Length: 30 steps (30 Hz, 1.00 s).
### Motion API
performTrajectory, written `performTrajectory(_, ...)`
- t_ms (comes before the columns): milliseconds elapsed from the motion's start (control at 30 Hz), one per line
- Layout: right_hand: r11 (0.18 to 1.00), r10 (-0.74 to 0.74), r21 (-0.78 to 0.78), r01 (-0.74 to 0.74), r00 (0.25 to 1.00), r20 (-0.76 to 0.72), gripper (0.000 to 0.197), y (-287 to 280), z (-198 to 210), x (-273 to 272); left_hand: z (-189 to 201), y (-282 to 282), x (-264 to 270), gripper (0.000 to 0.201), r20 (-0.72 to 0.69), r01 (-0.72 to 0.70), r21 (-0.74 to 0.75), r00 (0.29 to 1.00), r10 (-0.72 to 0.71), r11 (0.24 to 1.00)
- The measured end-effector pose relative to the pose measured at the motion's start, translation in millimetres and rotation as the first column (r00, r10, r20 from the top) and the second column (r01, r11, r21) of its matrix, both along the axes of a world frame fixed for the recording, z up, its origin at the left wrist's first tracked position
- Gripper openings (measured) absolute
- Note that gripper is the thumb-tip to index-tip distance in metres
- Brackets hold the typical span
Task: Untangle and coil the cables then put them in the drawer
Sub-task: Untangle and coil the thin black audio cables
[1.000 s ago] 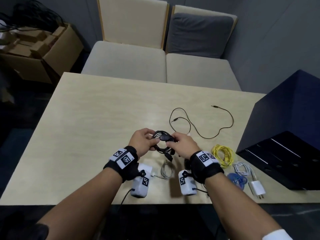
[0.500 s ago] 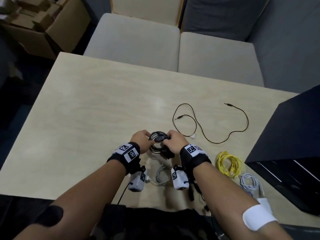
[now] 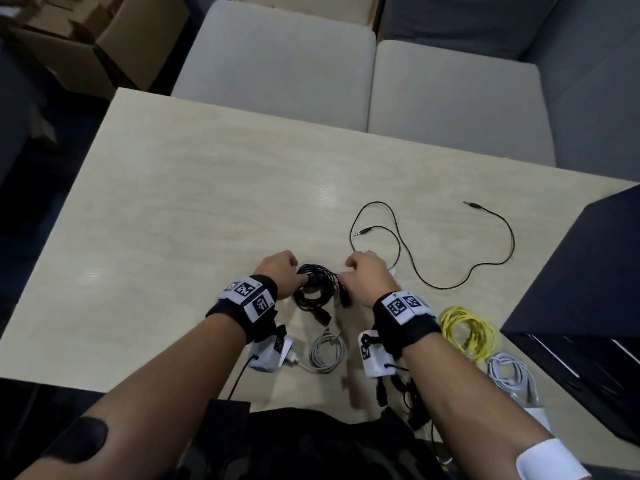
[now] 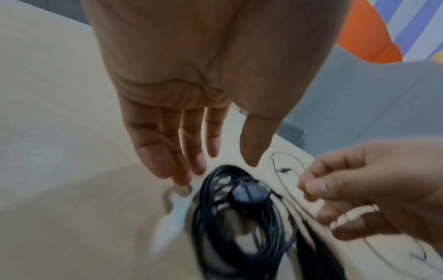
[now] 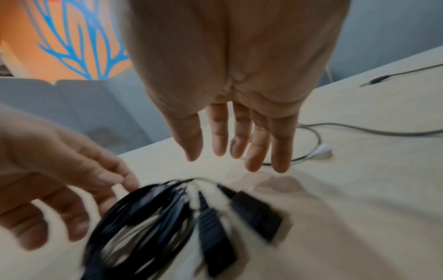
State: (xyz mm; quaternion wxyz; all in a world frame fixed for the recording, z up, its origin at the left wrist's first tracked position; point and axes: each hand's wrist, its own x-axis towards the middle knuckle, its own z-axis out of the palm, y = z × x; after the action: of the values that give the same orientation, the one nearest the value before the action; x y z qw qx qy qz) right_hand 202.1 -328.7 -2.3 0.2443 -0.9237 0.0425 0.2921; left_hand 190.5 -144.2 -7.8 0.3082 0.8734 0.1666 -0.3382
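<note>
Item one: coiled black cable with two plugs [image 3: 313, 292], lying on our pale wooden worktop [image 3: 194, 209], near centre. Our left hand [image 3: 281, 276] and right hand [image 3: 369, 277] flank it, fingers [image 4: 167, 151] straight and apart, gripping nothing. Thin black audio lead [image 3: 450, 258] uncoiled, far right; yellow coil [image 3: 467, 332] near right.

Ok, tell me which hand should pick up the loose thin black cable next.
Right. The right hand is open and next to the thin black cable; the left hand lies on the far side of the coiled black cable.
</note>
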Motion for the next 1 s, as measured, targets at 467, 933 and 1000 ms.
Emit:
performTrajectory(467, 0.952, -0.004, -0.306, 0.012, 1.0, 0.028, 0.052, -55.3, -14.8, 19.1, 28.2, -0.7, 18.5, 0.02, 0.138, -0.13, -0.227, 0.977, 0.164, 0.965)
performTrajectory(933, 0.974, -0.023, -0.224, 0.045, 0.995, 0.099, 0.007, -70.2, -12.9, 32.4, 35.1, 10.0, -6.1, 0.019, 0.165, -0.175, -0.34, 0.956, 0.242, 0.924)
performTrajectory(1000, 0.985, -0.09, -0.129, 0.117, 0.976, 0.199, 0.013, -74.3, 3.0, 41.5, 40.1, 13.1, -8.1, 0.019, 0.186, -0.16, -0.36, 0.953, 0.239, 0.919)
